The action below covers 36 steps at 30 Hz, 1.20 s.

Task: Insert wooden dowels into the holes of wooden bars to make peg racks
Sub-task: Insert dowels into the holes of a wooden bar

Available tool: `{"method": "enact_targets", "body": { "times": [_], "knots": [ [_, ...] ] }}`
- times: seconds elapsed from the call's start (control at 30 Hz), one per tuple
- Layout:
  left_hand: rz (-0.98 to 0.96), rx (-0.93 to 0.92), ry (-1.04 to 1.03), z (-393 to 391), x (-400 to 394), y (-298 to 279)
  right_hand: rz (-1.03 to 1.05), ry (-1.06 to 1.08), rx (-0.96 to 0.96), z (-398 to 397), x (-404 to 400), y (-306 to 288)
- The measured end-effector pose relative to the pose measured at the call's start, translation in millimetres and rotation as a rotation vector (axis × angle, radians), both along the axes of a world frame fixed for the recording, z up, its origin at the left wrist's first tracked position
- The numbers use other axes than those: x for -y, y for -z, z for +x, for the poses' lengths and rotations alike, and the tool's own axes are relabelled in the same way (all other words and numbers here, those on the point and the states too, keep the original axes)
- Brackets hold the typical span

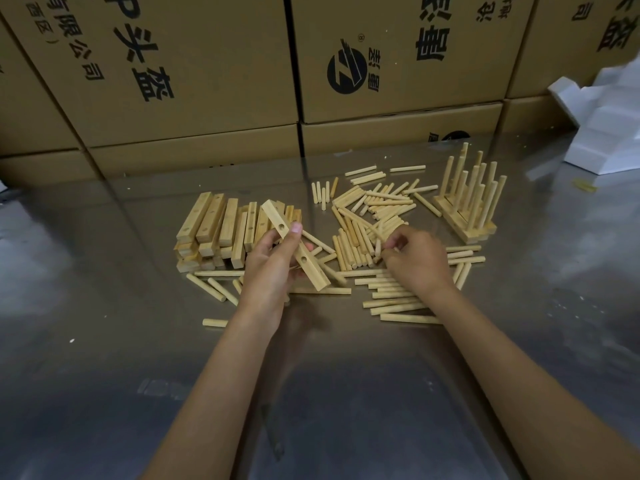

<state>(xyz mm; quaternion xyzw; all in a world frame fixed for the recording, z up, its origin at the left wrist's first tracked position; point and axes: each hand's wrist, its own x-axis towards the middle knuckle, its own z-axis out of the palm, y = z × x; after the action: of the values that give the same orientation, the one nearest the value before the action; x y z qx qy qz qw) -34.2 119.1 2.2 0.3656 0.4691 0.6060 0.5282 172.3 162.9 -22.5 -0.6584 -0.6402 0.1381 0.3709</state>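
Note:
My left hand (273, 268) holds a wooden bar (313, 271) tilted above the table, its two round holes facing up. My right hand (415, 259) rests on the loose dowel pile (374, 209), fingertips pinching a dowel (377, 233) at the pile's near edge. A stack of plain bars (214, 230) lies just left of my left hand. Finished peg racks (467, 199) with upright dowels stand at the far right of the pile.
Scattered dowels (394, 303) lie on the shiny metal table (138, 341) under and around both hands. Stacked cardboard boxes (207, 81) wall off the back. White foam pieces (609, 123) sit at the back right.

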Motion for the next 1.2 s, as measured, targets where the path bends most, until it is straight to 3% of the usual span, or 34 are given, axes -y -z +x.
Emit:
{"method": "enact_targets", "body": {
  "times": [0.17, 0.27, 0.4, 0.53, 0.63, 0.87, 1.2],
  "knots": [
    [-0.037, 0.0, 0.064, -1.6, 0.7, -4.2, -0.034, -0.146, -0.447, 3.6, 7.8, -17.8],
    [-0.036, 0.062, 0.165, -1.9, 2.4, -7.3, -0.128, -0.321, -0.532, -6.4, 19.1, -29.6],
    [-0.001, 0.121, 0.327, -2.5, 3.6, -8.1, -0.025, -0.416, -0.42, -29.3, 33.4, -36.3],
    [0.005, 0.085, 0.489, -2.3, 4.8, -7.2, 0.252, -0.368, -0.091, -42.8, 44.1, -34.9],
    [-0.015, 0.008, 0.526, -0.2, 5.1, -6.4, 0.341, -0.318, 0.049, -41.1, 45.9, -36.5],
    [-0.023, 0.03, 0.479, -2.0, 2.4, -7.7, 0.381, -0.2, 0.112, -37.3, 45.2, -39.3],
    [0.02, -0.135, 0.443, -6.4, 3.0, -6.9, 0.427, -0.352, 0.21, -37.6, 44.8, -35.0]
  ]
}}
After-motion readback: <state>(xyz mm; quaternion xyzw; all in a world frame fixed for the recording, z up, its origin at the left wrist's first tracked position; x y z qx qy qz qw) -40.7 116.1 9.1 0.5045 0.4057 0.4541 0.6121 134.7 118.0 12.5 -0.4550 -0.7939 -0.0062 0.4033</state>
